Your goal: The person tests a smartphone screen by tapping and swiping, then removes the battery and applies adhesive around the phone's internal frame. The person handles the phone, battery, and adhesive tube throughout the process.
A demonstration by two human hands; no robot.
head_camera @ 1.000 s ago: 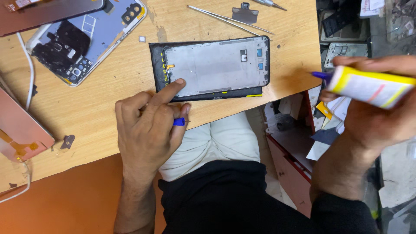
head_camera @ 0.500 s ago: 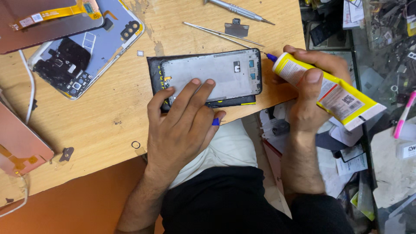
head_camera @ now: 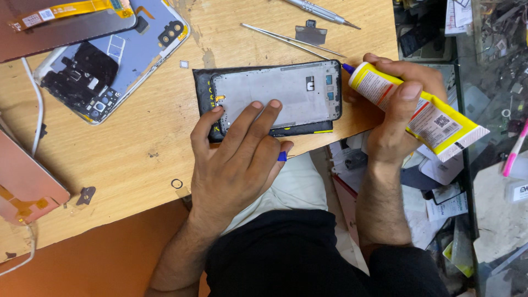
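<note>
Since the earlier frame our right hand (head_camera: 401,118) has come in from the right edge of the picture, and the blue nozzle of the yellow-and-white glue tube (head_camera: 418,110) now sits at the upper right corner of the black-rimmed phone frame with its grey metal midplate (head_camera: 275,96). Those fingers are curled fully round the tube, thumb pressed along its top. Our left hand (head_camera: 236,165) has slid up too: fingers spread almost flat, three fingertips (head_camera: 257,104) pressing on the midplate's lower edge, with a small blue cap (head_camera: 281,156) tucked by the thumb. We judge that the frame is being pinned steady so the nozzle can work along its rim.

That frame lies in the upper middle of the picture, near the edge of the light wooden bench (head_camera: 137,143). Above it rest thin steel tweezers (head_camera: 291,39) and a screwdriver (head_camera: 322,11). At upper left lies an opened pale blue phone back with dark circuit boards (head_camera: 110,60), and at far left a pink phone panel (head_camera: 27,181).
</note>
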